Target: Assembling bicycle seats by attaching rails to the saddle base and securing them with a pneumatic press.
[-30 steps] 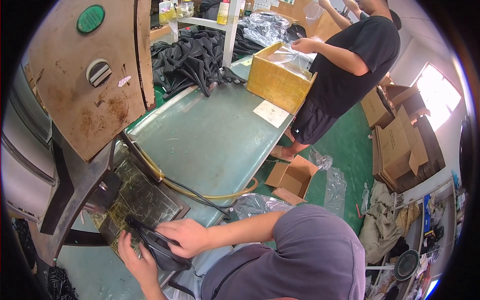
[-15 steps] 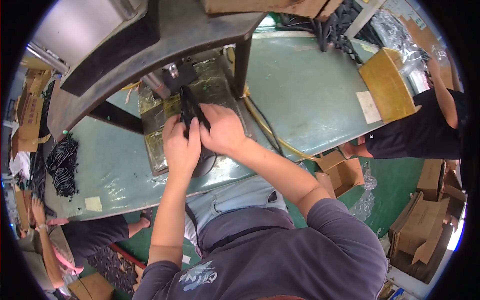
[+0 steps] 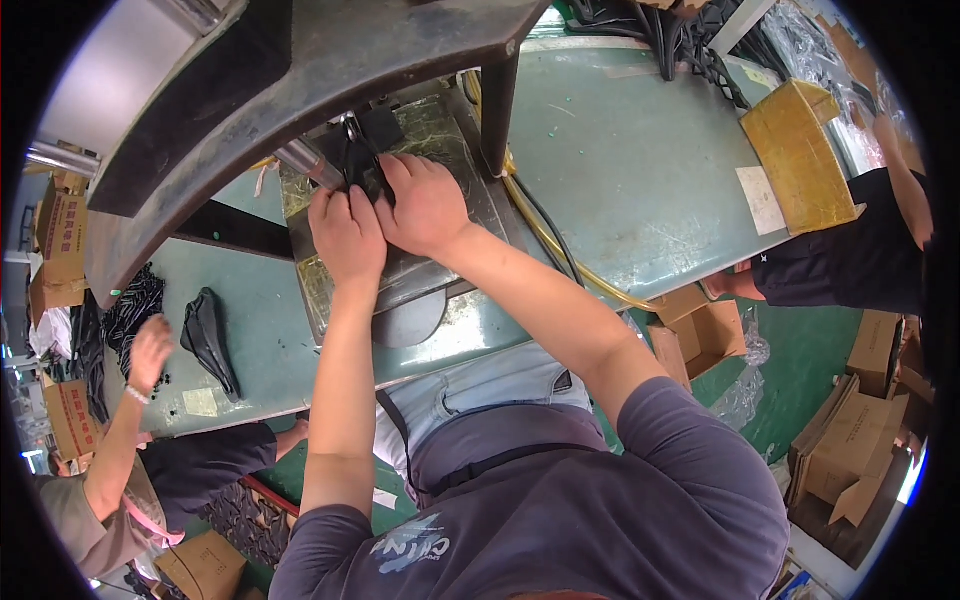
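Observation:
Both my hands grip a black saddle-shaped piece low over the metal base plate of a press. My left hand holds its left side with bent fingers, close beside a metal rod. My right hand is closed on the right side, its thumb near the left hand. The far end of the piece lies under the press head, by a small shiny fitting. My fingers hide most of the piece.
The dark press frame arches over my hands. Left on the green table lie another black saddle-shaped piece and a heap of black parts. A yellow hose, a yellow bin and people at both sides are to be seen.
My hands have pushed the black piece farther in under the press head. At left, another black piece now lies on the table, and a co-worker's hand has come over the table edge.

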Demonstrator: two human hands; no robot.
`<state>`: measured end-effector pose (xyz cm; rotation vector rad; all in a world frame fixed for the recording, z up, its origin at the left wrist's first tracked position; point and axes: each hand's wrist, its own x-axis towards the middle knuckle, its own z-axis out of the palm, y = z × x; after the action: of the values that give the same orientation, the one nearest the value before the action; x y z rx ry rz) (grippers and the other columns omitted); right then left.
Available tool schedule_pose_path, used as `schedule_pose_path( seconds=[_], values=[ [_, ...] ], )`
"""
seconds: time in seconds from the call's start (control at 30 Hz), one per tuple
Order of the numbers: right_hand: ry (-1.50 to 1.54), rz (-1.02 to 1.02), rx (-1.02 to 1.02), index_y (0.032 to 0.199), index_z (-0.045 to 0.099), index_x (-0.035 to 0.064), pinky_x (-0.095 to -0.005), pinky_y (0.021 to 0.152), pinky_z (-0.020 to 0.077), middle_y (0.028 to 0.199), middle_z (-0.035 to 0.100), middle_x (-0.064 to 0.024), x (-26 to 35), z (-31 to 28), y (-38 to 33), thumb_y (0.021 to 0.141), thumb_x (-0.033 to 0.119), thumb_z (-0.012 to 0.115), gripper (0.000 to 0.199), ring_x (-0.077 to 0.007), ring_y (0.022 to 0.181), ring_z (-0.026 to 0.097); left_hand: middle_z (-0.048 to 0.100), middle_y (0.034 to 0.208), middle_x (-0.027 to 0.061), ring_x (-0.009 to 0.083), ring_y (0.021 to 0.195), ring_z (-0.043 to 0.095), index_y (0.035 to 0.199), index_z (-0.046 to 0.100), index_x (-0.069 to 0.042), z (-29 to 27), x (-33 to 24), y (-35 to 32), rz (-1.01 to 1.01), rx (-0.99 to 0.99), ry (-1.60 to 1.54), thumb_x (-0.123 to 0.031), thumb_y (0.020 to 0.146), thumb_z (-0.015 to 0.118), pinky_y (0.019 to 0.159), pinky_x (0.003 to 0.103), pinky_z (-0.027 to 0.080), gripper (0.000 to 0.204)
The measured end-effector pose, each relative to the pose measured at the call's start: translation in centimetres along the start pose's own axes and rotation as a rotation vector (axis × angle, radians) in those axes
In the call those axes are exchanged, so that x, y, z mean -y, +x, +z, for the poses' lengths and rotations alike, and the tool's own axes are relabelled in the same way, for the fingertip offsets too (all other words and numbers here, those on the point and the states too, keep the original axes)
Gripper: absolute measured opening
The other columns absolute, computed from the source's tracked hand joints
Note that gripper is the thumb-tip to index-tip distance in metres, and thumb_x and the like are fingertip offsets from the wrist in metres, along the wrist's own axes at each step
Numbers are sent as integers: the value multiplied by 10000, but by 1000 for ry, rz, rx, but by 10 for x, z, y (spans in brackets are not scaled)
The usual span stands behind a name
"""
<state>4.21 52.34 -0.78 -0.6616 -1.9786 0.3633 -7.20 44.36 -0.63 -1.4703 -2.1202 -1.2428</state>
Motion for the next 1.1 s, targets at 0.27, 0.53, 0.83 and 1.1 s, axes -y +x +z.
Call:
schedule_pose_path(
  seconds=[0.27,0.53,0.83,1.1],
  values=[
    [-79,14,32,1449,425,-182,-546,1086,451,1279,629,-326,2,2,1,1006,423,611,772,-471,1195,611,614,1293,248,451,1162,590,1051,618,19,4,5,3,-78,-1,45,-213,994,672,986,520,478,245],
    [-105,113,203,1502,337,-206,-593,1233,300,1454,506,-396,-1,-1,-8,1043,482,546,853,-551,1396,454,637,1277,184,405,1210,594,1150,624,-4,-7,1,-8,-51,-12,20,-216,945,724,1025,466,478,312],
    [-56,-269,214,1397,573,-2,-545,1191,415,1393,594,-229,8,-118,-11,720,36,671,686,-443,1332,547,696,1053,58,159,968,627,1020,673,29,-67,-22,-39,-622,353,-828,-74,962,663,910,299,493,118],
    [494,465,-156,1490,406,-17,-348,828,551,966,608,-74,-30,-139,-49,865,103,806,752,-198,920,636,666,1186,87,157,1016,639,1235,667,7,-177,101,-57,-326,-23,-163,-120,1028,705,926,311,528,246]
  ],
)
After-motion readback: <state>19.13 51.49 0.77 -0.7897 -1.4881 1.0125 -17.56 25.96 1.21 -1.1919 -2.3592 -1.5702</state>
